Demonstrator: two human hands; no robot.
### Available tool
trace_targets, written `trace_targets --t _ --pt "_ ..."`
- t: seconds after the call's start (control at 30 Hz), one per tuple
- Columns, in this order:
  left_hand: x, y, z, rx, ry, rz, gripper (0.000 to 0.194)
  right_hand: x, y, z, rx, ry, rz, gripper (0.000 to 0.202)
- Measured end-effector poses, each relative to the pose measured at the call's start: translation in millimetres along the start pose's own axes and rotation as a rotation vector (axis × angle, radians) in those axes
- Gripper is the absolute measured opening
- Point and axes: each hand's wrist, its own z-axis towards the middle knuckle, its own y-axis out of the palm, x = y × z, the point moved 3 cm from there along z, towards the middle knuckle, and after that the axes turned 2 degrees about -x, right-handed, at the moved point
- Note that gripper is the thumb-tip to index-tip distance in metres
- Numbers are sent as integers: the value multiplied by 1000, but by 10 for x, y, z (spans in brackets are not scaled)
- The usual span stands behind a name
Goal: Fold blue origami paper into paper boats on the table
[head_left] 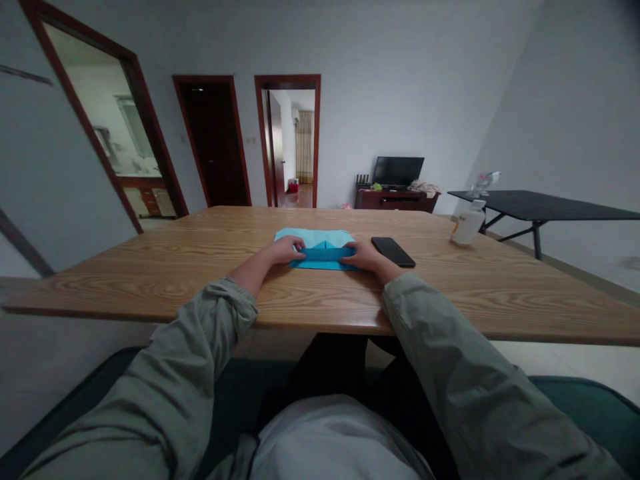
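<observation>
A sheet of blue paper (323,259), partly folded, lies on the wooden table in front of me. Its far part is pale blue and the folded strip along the near side is a deeper blue. My left hand (287,250) pinches the left end of this strip between thumb and fingers. At the right end, my right hand (363,255) grips the same strip, with the fingers bent over it. A small dark crease or point rises from the middle of the fold. Just beyond my right hand lies a black smartphone (393,251), flat on the table.
The wooden table (165,267) spreads wide to both sides. A whitish plastic bottle (469,223) stands at its right. Past it is a black folding table (550,203) with a clear object on it. A television (399,171) stands on a dark cabinet by the far wall.
</observation>
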Motion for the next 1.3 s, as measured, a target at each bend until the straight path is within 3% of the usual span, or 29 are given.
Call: trace_targets --t 0.73,0.97,1.07,1.3 --pt "23 21 -14 4 55 -170 30 -33 -2 -51 21 3 27 52" --pt "-61 31 -8 5 -118 -110 61 -17 10 -30 59 1 46 49" --pt "-35 36 -22 -14 -129 -70 72 -8 15 -14 86 -22 49 53" --pt "11 69 -22 -102 -46 -22 47 -38 4 -34 16 -51 62 46"
